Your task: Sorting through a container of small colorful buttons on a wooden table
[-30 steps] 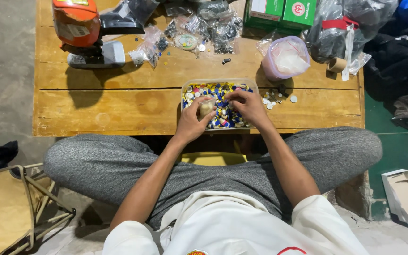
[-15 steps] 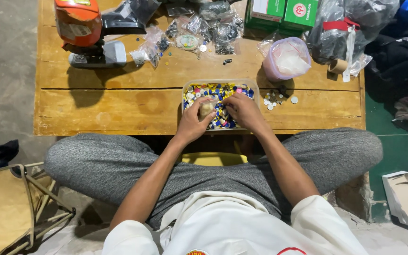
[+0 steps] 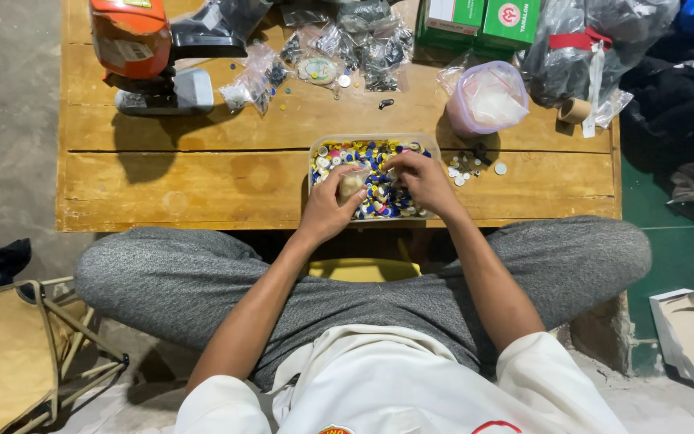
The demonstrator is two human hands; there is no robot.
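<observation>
A clear plastic tray [image 3: 320, 145] full of small blue, yellow and white buttons sits near the front edge of a low wooden table [image 3: 202, 181]. My left hand [image 3: 327, 210] is over the tray's left side, shut on a small clear bag [image 3: 353, 182] with pale pieces inside. My right hand [image 3: 421, 183] rests in the tray's right half, fingers curled down among the buttons. Whether it pinches a button I cannot tell.
An orange and grey machine [image 3: 142, 48] stands at the back left. Clear bags of small parts [image 3: 347, 44], green boxes [image 3: 479, 18], a pink-lidded tub [image 3: 487, 96] and a tape roll [image 3: 575, 110] line the back. Loose buttons [image 3: 467, 165] lie beside the tray. A folding stool [image 3: 18, 354] is left.
Both hands stay over the tray. The right hand has shifted slightly among the buttons; the left still holds the small bag.
</observation>
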